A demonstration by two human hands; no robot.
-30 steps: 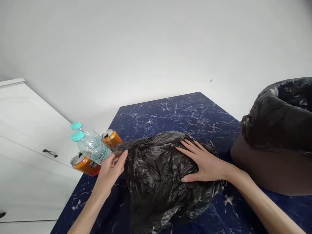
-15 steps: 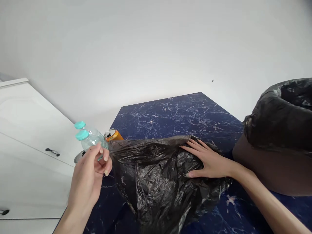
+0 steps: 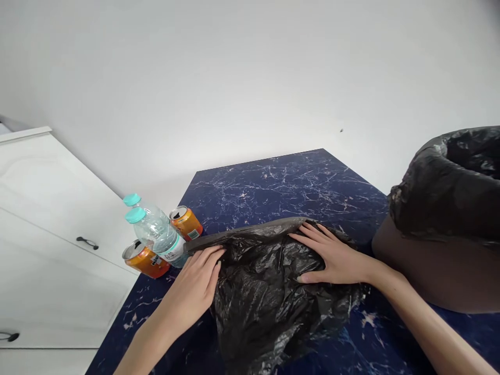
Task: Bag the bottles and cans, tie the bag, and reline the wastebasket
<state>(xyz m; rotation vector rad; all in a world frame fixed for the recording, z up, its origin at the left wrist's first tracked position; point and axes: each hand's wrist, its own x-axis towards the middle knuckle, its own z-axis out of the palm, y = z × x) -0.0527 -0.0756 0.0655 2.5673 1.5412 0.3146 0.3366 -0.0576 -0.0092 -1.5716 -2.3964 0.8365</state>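
Observation:
A black plastic garbage bag (image 3: 265, 291) lies crumpled on the dark blue marbled table (image 3: 281, 182). My right hand (image 3: 324, 255) rests flat on its right part, fingers spread and thumb apart. On the bag's upper left edge lies my left hand (image 3: 201, 276), fingers stretched out over the plastic; its fingertips touch the film without visibly gripping it. Just beyond that hand stand two clear plastic bottles with teal caps, the nearer bottle (image 3: 156, 232) partly covering the farther one. An orange soda can (image 3: 187, 224) is right of them, and another orange can (image 3: 146, 259) left.
At the right stands a brown trash bin (image 3: 425, 271) with a black liner (image 3: 449, 192) folded over its rim. A white cabinet (image 3: 58, 234) with dark handles is on the left. Behind the table rises a pale wall (image 3: 250, 78).
My left hand has come down and right from the air in front of the bottles onto the bag. The bag's left side has shifted inward, uncovering more of the cans. My right hand stays put.

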